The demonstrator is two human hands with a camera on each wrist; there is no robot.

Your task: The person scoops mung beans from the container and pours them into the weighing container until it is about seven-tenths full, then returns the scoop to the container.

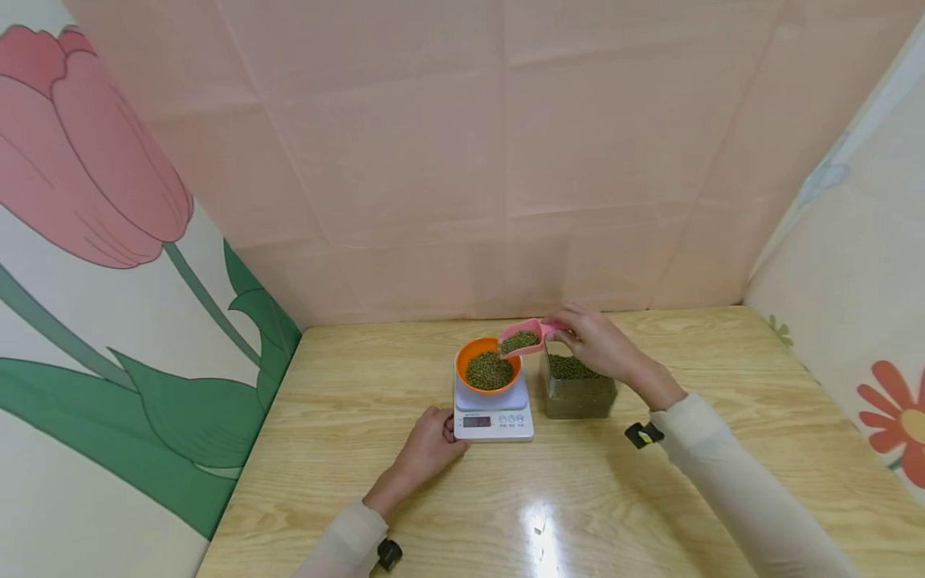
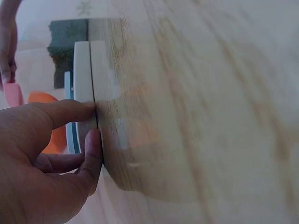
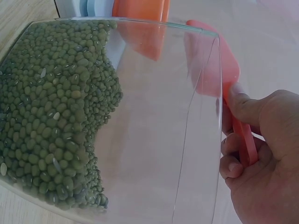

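Note:
In the head view, my right hand (image 1: 596, 343) grips the handle of a pink scoop (image 1: 535, 324) loaded with green mung beans. The scoop tilts, its lip over the rim of an orange bowl (image 1: 465, 353). Mung beans (image 1: 489, 372) lie in that bowl, which sits on a white digital kitchen scale (image 1: 499, 432). My left hand (image 1: 426, 445) holds the scale's front left corner, thumb along the front edge and other fingers curled at the side. The right wrist view shows the fingers wrapped round the scoop's handle (image 3: 245, 140); the scoop's contents are hidden there.
Just right of the scale stands a clear rectangular container (image 1: 580, 401), partly filled with mung beans (image 3: 51, 107). My right forearm reaches over the wooden table (image 1: 347, 377) beyond it. A pink-covered wall (image 1: 448, 277) rises at the table's back edge.

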